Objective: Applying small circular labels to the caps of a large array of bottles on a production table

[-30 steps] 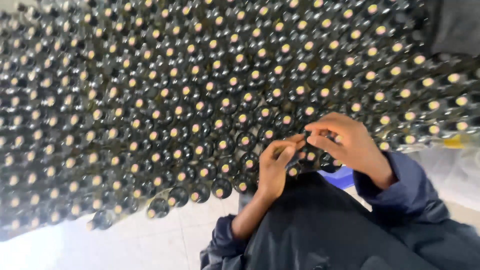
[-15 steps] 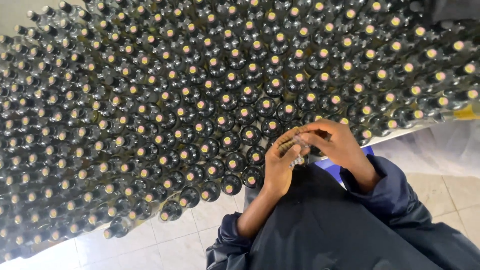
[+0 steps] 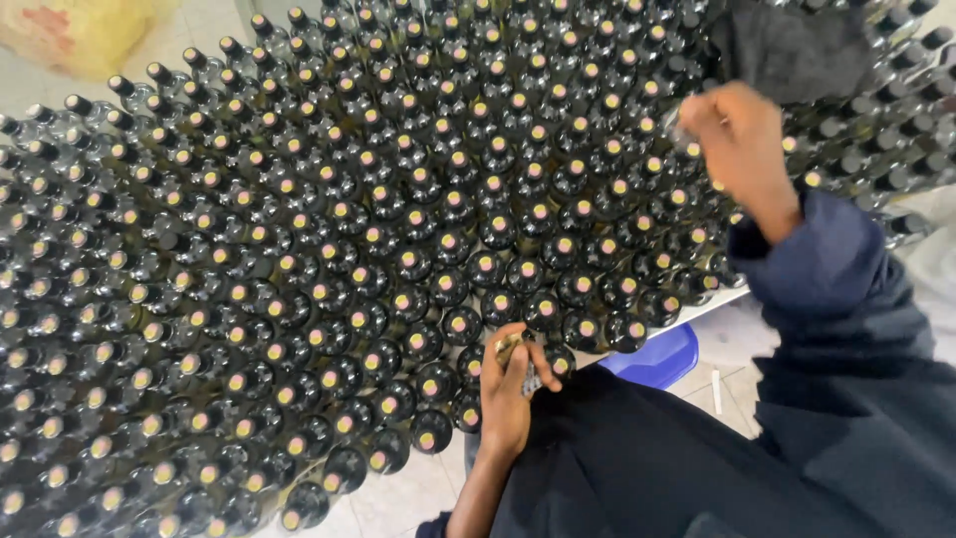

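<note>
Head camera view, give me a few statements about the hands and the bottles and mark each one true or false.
1. The bottles stand upright, packed close in rows, seen from the top. True.
2. The right hand rests in the person's lap. False: it is raised over the far bottles, blurred.
3. The left hand is at the near edge of the bottles, its fingers curled around a small bundle of things. True; what they are is too small to tell.
4. The two hands touch each other. False: they are well apart.
5. A blue object shows below the near edge of the bottles. True.
6. The person's sleeves are white. False: they are dark blue.
</note>
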